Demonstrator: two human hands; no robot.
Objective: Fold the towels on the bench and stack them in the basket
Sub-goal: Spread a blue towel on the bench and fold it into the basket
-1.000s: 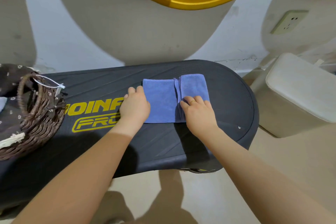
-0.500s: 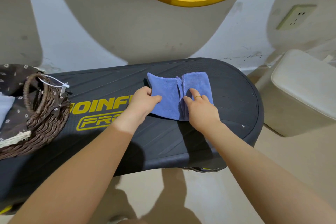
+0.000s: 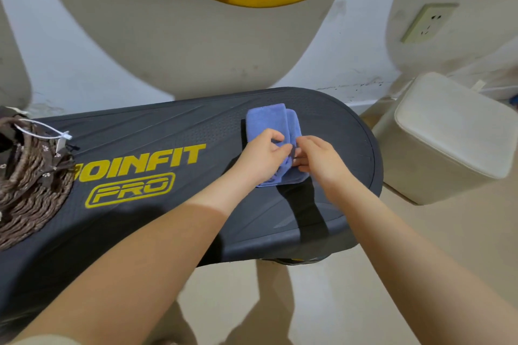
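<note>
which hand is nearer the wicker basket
Left. The left hand grips the blue towel on the side facing the wicker basket; the right hand pinches the towel's far side, further from it.

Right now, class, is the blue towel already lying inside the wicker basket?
No: the blue towel lies on the black bench under both hands, well apart from the wicker basket at the left edge.
</note>
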